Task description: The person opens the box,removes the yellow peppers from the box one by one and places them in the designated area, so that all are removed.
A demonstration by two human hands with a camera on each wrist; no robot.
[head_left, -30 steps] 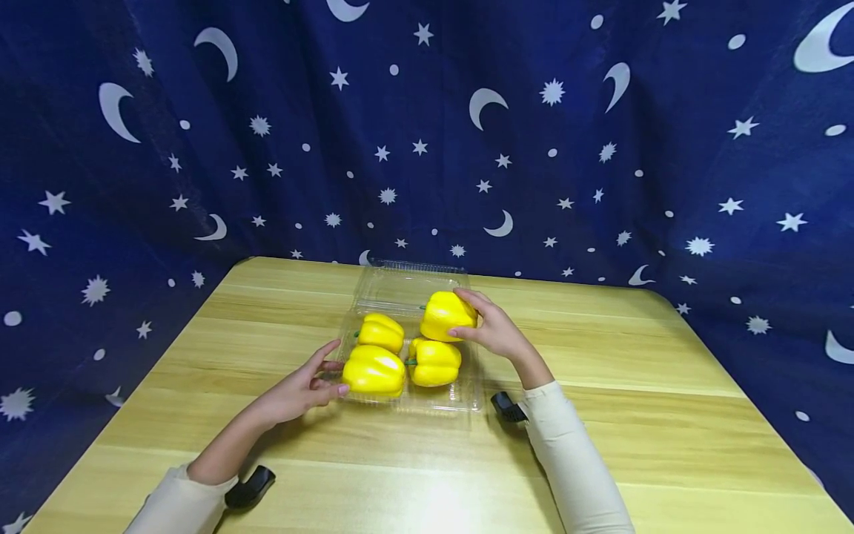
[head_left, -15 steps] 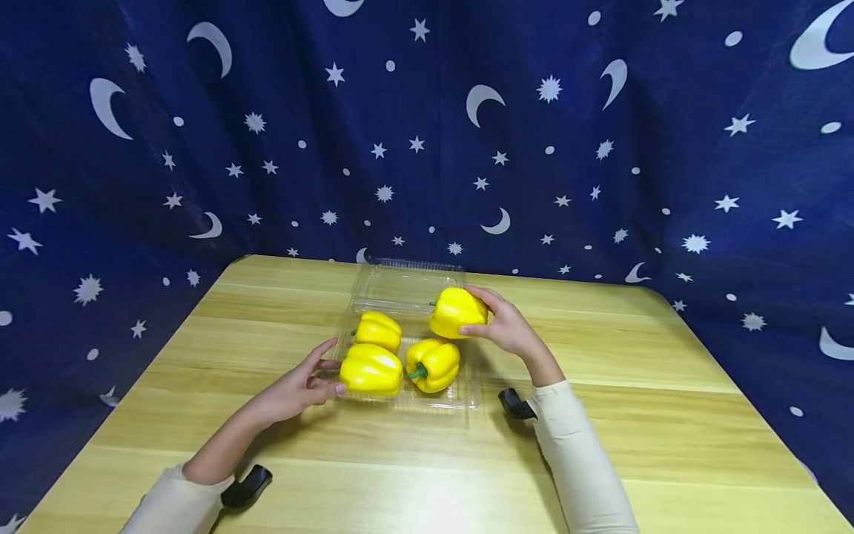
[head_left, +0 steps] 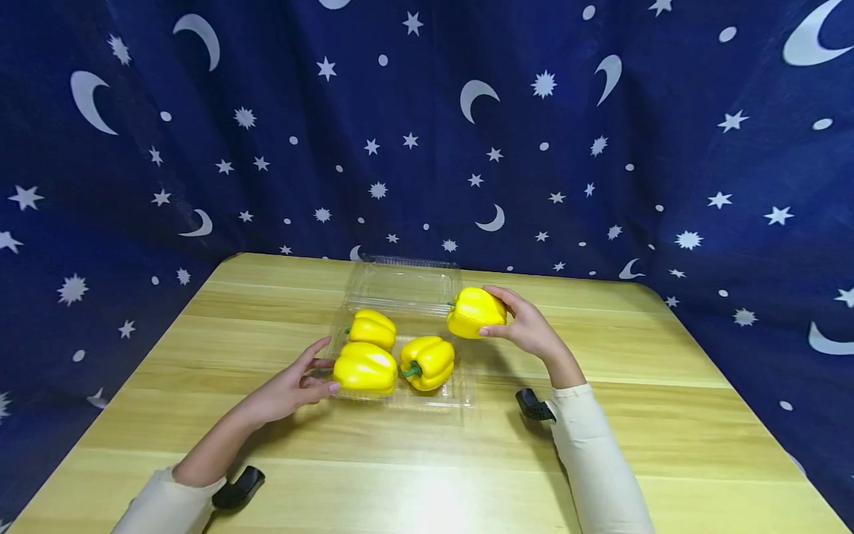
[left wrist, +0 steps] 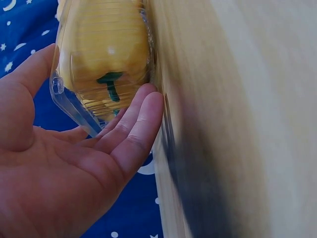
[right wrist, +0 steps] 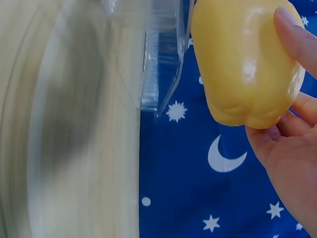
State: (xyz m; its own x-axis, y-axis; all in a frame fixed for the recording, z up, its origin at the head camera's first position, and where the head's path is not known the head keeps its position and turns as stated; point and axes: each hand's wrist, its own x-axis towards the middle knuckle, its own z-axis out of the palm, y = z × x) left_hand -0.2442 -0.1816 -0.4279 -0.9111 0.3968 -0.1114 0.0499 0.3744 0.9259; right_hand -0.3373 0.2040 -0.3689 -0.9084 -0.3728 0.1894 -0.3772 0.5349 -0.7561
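A yellow bell pepper point(head_left: 477, 313) is held up by my right hand point(head_left: 530, 326), thumb on one side and fingers on the other. It hangs above the right rear part of an open clear plastic clamshell container point(head_left: 460, 397). Inside sit a front-left pepper point(head_left: 365, 368), a rear-left pepper point(head_left: 372, 329) and a front-right pepper point(head_left: 428, 363) with its green stem towards me. My left hand point(head_left: 287, 389) holds the container's left side; in the left wrist view, thumb and fingertips touch the clear wall point(left wrist: 74, 94). The right wrist view shows the lifted pepper's point(right wrist: 245, 54) smooth bottom.
The container's lid point(head_left: 407, 285) lies folded back towards the rear edge of the wooden table point(head_left: 587, 460). A dark blue curtain point(head_left: 427, 111) with moons and stars hangs behind. Black wrist mounts point(head_left: 239, 488) stick out from both sleeves.
My right hand has lifted the pepper and carried it to the right. The front-right pepper has turned, so its stem now points nearer to me. My left hand stays at the container.
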